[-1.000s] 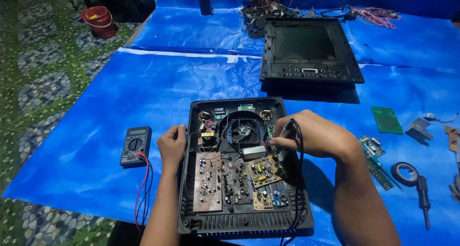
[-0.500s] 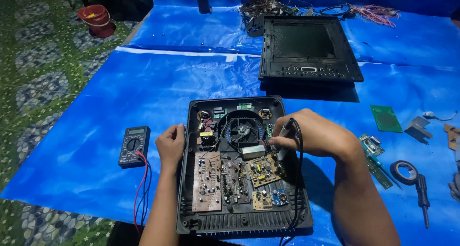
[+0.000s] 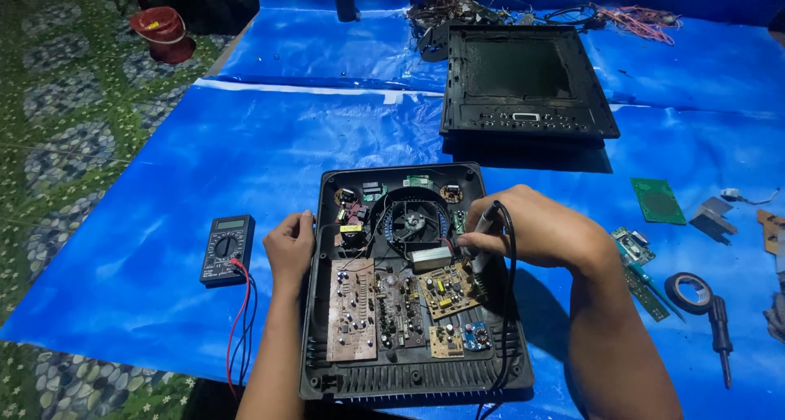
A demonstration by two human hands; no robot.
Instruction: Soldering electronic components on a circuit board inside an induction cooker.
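1. While the open black case (image 3: pixel 413 371) lies flat on the blue sheet (image 3: pixel 163 191) near the person, a grey pen-shaped tool (image 3: pixel 482 238) with a black cord is gripped in the right hand (image 3: pixel 536 228), fingers closed around it.
2. The tool is tilted, and its tip is pointed down at the parts just right of the round fan (image 3: pixel 410 221) in the middle of the case. Whether the tip is touching them cannot be told.
3. The left edge of the case is pressed by the left hand (image 3: pixel 290 248). Its fingers are curled over the rim, and nothing else is held in it.
4. Several small boards are seen inside the case: a long brown board (image 3: pixel 352 309) on the left and a small yellow board (image 3: pixel 446 289) near the tool.
5. A black meter (image 3: pixel 226 248) is set just left of the case, on the sheet. Red and black wires (image 3: pixel 239 322) are run from it toward the near edge.
6. A second black panel (image 3: pixel 527 80) with a dark flat top is laid far from the person, well apart from the case.
7. A green board (image 3: pixel 657 200), a roll of black tape (image 3: pixel 687 291) and a screwdriver (image 3: pixel 719 338) are spread on the right.
8. A tangle of loose wires (image 3: pixel 458 3) is piled at the far edge.
9. A red bucket (image 3: pixel 166 31) is stood on the patterned floor at the far left.
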